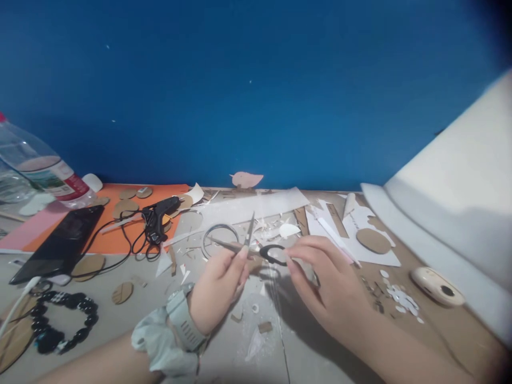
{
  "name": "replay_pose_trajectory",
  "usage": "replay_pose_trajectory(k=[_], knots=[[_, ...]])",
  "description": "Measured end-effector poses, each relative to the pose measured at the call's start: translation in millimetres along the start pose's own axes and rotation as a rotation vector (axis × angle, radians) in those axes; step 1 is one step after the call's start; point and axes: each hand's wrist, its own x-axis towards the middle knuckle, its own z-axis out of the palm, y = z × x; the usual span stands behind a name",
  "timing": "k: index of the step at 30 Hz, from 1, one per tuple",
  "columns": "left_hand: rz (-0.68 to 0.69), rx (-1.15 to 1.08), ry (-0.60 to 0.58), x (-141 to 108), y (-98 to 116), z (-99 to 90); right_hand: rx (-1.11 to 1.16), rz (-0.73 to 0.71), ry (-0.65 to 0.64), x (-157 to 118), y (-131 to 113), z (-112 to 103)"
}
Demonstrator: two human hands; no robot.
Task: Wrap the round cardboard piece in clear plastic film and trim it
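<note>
A pair of scissors with a black handle (264, 253) is held between my two hands above the middle of the table, its blades spread apart. My left hand (221, 282) is closed, with thumb and fingers pinching the scissors near where the blades cross. At the other end, my right hand (326, 272) grips the black handle loop between thumb and fingers. Behind the blades lies a round dark ring (220, 226), perhaps a bracelet or a tape roll. Paper scraps and bits of cardboard (264, 327) are scattered beneath and around both hands.
A black glue gun (160, 213) with its cord rests on orange paper (136, 242), near a dark phone (60, 242) and a plastic bottle (52, 176). A beaded bracelet (86, 325) is at left. To the right are a cardboard disc (374, 241) and a cream oval case (438, 286).
</note>
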Motion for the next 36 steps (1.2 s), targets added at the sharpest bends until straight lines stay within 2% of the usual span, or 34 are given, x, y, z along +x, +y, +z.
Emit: replay_pose_trajectory(k=[4, 8, 13, 29, 36], knots=[[0.216, 0.219, -0.053, -6, 0, 1.4, 0.026, -0.012, -0.099, 2, 1, 5], [0.297, 0.281, -0.108, -10, 0, 2.6, 0.047, -0.002, -0.119, -1, 1, 8], [0.283, 0.321, -0.104, -14, 0, 4.3, 0.063, -0.023, -0.079, -4, -3, 5], [0.229, 0.350, -0.130, -14, 1, 5.7, -0.035, -0.059, -0.092, -3, -3, 5], [0.188, 0.448, -0.127, -15, 2, 4.8, -0.028, 0.032, -0.154, -2, -4, 3]])
